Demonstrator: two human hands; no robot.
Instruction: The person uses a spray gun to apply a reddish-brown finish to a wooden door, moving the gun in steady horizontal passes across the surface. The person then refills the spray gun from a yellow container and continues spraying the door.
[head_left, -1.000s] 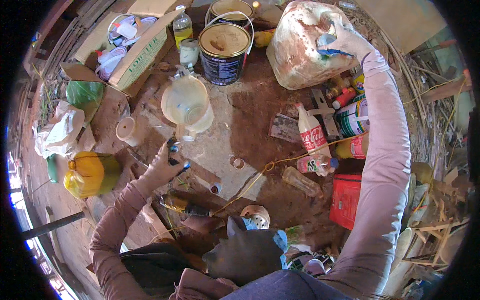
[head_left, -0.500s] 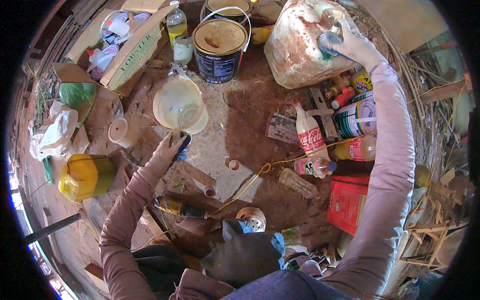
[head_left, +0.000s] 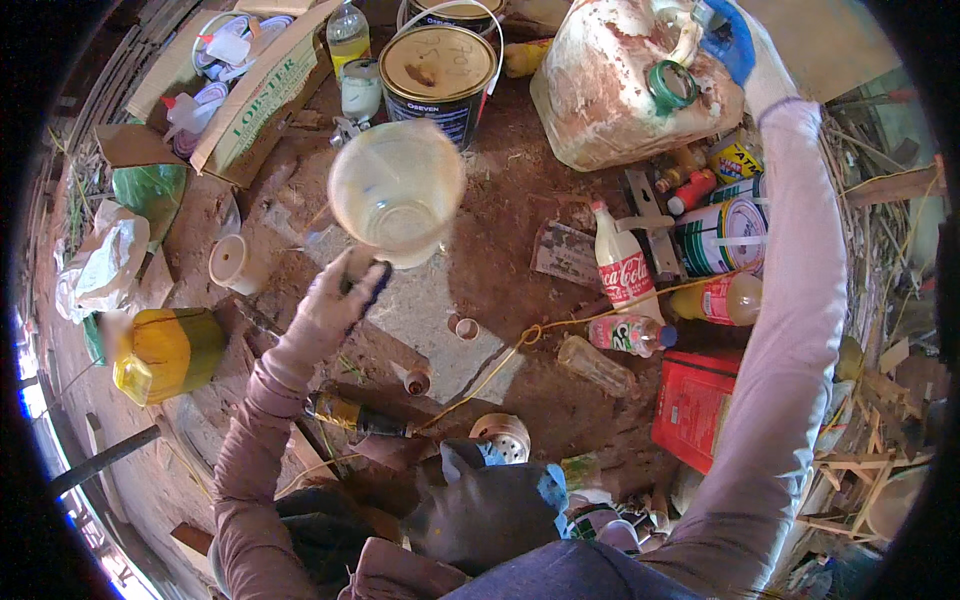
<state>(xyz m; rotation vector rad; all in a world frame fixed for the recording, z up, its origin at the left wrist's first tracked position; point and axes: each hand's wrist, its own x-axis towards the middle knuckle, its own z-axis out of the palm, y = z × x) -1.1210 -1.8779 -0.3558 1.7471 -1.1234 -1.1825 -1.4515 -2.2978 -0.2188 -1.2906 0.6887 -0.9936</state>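
We have lifted the clear jug [head_left: 397,192] off the floor, left hand [head_left: 335,300] fingers gripping its handle; our right hand [head_left: 722,40] holds the big jerrycan [head_left: 625,85], upper right.

Cluttered dirt-floor shed: paint cans [head_left: 440,68], jugs [head_left: 625,85]

The clear plastic measuring jug [head_left: 397,192] is held up off the ground by its handle, mouth upward. The large stained whitish plastic jerrycan [head_left: 628,85] sits tilted, its green-ringed spout [head_left: 670,86] open.
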